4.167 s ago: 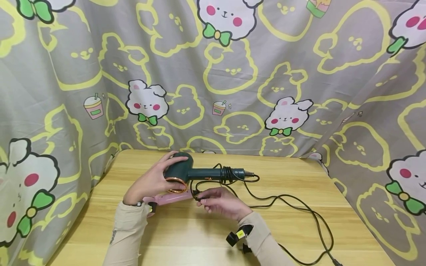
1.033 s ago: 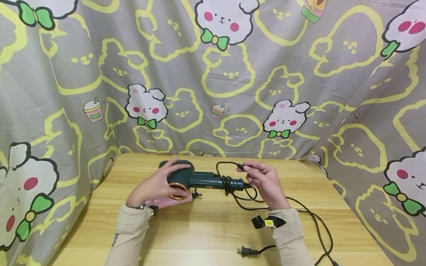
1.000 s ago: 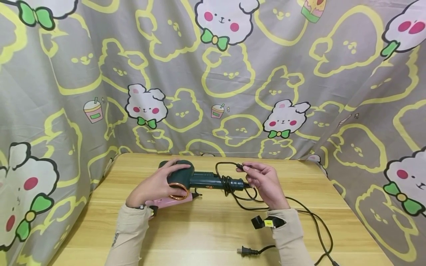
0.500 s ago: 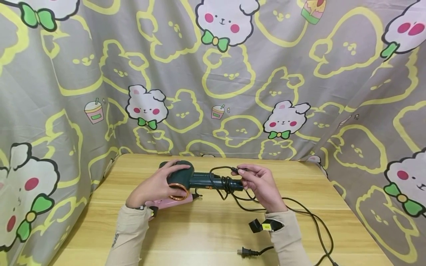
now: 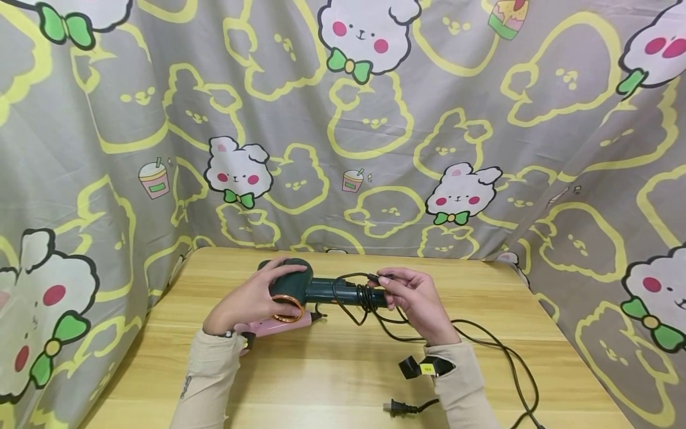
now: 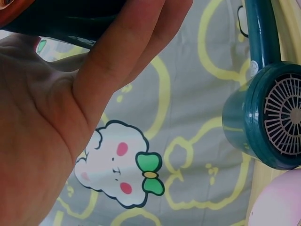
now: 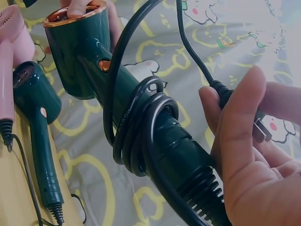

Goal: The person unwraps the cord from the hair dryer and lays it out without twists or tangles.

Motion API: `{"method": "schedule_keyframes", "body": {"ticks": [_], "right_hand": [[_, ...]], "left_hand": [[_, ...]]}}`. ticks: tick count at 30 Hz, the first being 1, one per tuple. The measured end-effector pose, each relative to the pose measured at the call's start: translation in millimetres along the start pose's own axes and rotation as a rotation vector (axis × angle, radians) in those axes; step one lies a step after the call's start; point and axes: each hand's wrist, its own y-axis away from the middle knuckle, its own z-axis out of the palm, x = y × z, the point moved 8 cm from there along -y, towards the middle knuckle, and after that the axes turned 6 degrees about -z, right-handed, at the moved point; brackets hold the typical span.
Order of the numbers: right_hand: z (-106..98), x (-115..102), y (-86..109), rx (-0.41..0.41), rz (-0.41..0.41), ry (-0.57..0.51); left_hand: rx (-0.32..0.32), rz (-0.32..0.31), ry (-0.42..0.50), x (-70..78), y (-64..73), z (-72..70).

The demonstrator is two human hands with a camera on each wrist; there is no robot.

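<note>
My left hand (image 5: 241, 307) grips a dark green hair dryer (image 5: 324, 295) around its head, thumb at the copper-rimmed opening. The dryer is held above the table, its handle pointing right. A black cord (image 7: 129, 136) winds several times round the handle. At the handle's end my right hand (image 5: 420, 307) pinches the cord's plug (image 7: 223, 94); metal prongs stick out past the fingers in the right wrist view. Lower down, a second green hair dryer (image 7: 40, 103) and a pink hair dryer (image 7: 5, 75) lie on the table, the pink one partly behind my left hand in the head view.
On the wooden table (image 5: 321, 381) a loose plug (image 5: 402, 408) lies near the front, its cord passing under my right forearm. More black cord (image 5: 517, 357) curves across the right side toward the front. A patterned grey curtain (image 5: 300, 179) encloses the back and sides.
My right hand, earlier low beside the pink dryer, rose to the right with the plug. Over the last second it came left and slightly down, and the cord loop shifted left across the handle.
</note>
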Motion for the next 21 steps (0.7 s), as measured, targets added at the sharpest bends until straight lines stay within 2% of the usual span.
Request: {"method": "schedule_keyframes", "body": {"ticks": [13,21], "right_hand": [[4.9,1.0,1.8,-0.024,0.011,-0.018],[7.9,3.3,2.5,-0.027,0.018,0.011]], "left_hand": [[0.001,-0.015,0.012,-4.1,-1.2,-0.4],[-0.002,-0.023,0.023,-3.3,-0.2,-0.8]]}}
